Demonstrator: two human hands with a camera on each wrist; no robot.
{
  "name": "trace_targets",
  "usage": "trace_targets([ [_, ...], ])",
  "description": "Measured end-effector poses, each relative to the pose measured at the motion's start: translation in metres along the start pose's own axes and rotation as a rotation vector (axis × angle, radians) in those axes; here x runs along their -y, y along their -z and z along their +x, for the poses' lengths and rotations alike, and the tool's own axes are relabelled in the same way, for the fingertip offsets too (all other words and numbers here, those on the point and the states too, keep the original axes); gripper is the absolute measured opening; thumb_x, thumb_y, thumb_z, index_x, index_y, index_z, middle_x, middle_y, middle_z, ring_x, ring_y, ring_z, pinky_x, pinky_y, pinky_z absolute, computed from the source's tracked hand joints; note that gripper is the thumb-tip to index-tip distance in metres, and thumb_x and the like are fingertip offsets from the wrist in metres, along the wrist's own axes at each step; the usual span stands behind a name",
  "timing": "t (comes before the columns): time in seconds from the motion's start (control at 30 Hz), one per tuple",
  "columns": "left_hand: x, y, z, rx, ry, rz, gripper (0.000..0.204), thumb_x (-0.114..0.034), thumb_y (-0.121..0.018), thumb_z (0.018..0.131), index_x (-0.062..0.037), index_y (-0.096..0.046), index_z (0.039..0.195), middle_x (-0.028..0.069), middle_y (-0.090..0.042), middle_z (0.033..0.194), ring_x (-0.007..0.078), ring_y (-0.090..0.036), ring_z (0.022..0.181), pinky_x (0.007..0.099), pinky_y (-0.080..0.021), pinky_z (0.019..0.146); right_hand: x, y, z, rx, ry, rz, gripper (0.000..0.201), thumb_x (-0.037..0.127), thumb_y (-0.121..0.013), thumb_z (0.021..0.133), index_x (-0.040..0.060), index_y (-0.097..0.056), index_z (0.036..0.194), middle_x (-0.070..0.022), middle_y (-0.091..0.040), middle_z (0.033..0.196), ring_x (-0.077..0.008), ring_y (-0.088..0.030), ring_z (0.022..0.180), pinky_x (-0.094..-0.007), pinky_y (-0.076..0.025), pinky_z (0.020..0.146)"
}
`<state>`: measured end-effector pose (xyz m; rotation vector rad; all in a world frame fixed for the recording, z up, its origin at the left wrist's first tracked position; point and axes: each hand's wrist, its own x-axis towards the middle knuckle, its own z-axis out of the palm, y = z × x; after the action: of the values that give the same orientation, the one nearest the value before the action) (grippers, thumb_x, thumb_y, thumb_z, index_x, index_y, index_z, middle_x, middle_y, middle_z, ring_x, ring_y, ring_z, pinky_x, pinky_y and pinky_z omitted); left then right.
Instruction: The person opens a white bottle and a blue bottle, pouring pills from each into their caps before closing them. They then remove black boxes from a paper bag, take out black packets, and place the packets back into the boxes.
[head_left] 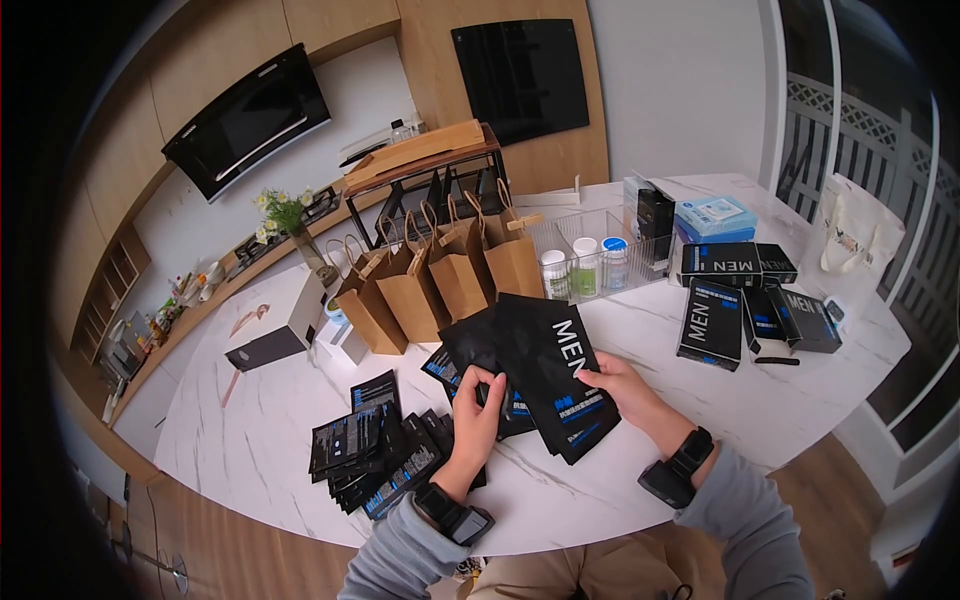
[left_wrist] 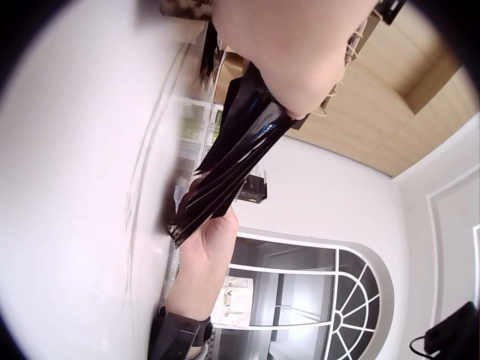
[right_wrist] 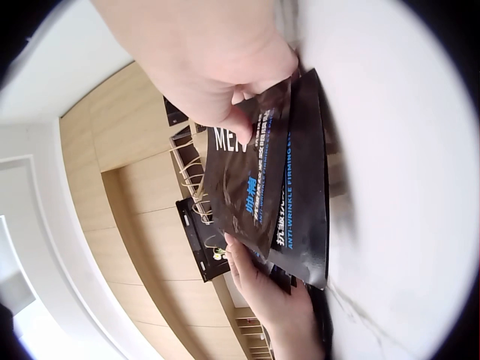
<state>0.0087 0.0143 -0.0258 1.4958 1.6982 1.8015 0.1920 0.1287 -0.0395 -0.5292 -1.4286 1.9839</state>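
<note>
At the near side of the desk (head_left: 240, 440), black packets (head_left: 552, 375) are held in a fan between two hands, lettered "MEN" on the top one. The left hand (head_left: 478, 418) has its grip closed, thumb and forefinger pinching the packets at their left edge; the right hand (head_left: 635, 393) clasps the right edge, its grip drawn together with the thumb flat over the top packet. Just left of the left hand lies a loose pile (head_left: 350, 440) of similar packets. Farther back, paper bags (head_left: 452, 268) stand in a row, with a carton (head_left: 285, 325) to their left and a clear bin (head_left: 645, 262) of jars (head_left: 584, 268) to their right. Black boxes (head_left: 709, 325) lie at the right, near a cloth bag (head_left: 855, 232).
</note>
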Motion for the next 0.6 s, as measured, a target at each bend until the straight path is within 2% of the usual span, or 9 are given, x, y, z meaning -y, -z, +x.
trace_targets([
  [0.17,-0.0018,0.0007,-0.0002,-0.03,0.028,-0.004,0.015,-0.016,-0.056,0.086,-0.0049,-0.048,0.081,-0.0041,-0.041,0.067,0.0037,-0.032,0.06,0.0196,-0.024,0.049,-0.0022,0.0037,0.0008,-0.069,0.001,-0.004,0.021,0.009,-0.054,0.085,0.0024,-0.053,0.105,-0.0023,-0.059,0.098,-0.0098,-0.055,0.09,-0.0249,-0.042,0.082],
  [0.3,0.0006,0.0011,-0.0003,-0.019,0.003,0.015,0.013,-0.015,-0.057,0.086,-0.005,-0.049,0.086,-0.0035,-0.042,0.07,0.0051,-0.033,0.063,0.0198,-0.026,0.053,-0.0004,0.0032,0.0014,-0.145,-0.005,0.102,0.018,0.007,-0.053,0.085,0.0028,-0.053,0.102,-0.0027,-0.06,0.096,-0.0105,-0.055,0.089,-0.0255,-0.042,0.08],
  [0.37,0.0004,0.0006,-0.0005,-0.008,-0.007,0.013,0.013,-0.015,-0.057,0.085,-0.005,-0.049,0.088,-0.003,-0.043,0.072,0.0055,-0.034,0.064,0.0198,-0.027,0.054,-0.003,0.0061,0.0042,-0.228,-0.003,0.108,0.017,0.008,-0.053,0.085,0.0034,-0.053,0.102,-0.0025,-0.06,0.096,-0.0106,-0.055,0.087,-0.0255,-0.042,0.079],
  [0.47,-0.0007,0.0002,-0.0009,0.001,-0.011,0.02,0.013,-0.014,-0.057,0.085,-0.005,-0.049,0.091,-0.0018,-0.046,0.076,0.0065,-0.036,0.067,0.0197,-0.029,0.057,-0.002,0.0076,0.0035,-0.227,0.007,0.164,0.016,0.009,-0.054,0.085,0.0039,-0.054,0.101,-0.0023,-0.06,0.094,-0.0104,-0.055,0.085,-0.0252,-0.042,0.079],
  [0.6,-0.0016,0.0002,-0.0013,0.021,-0.006,-0.017,0.016,-0.011,-0.057,0.085,-0.0046,-0.048,0.096,0.0006,-0.049,0.084,0.0087,-0.042,0.077,0.0201,-0.034,0.069,-0.001,0.0078,0.0034,-0.226,-0.008,0.165,0.018,0.008,-0.054,0.084,0.0038,-0.053,0.102,-0.0023,-0.06,0.094,-0.01,-0.054,0.088,-0.0248,-0.041,0.08],
])
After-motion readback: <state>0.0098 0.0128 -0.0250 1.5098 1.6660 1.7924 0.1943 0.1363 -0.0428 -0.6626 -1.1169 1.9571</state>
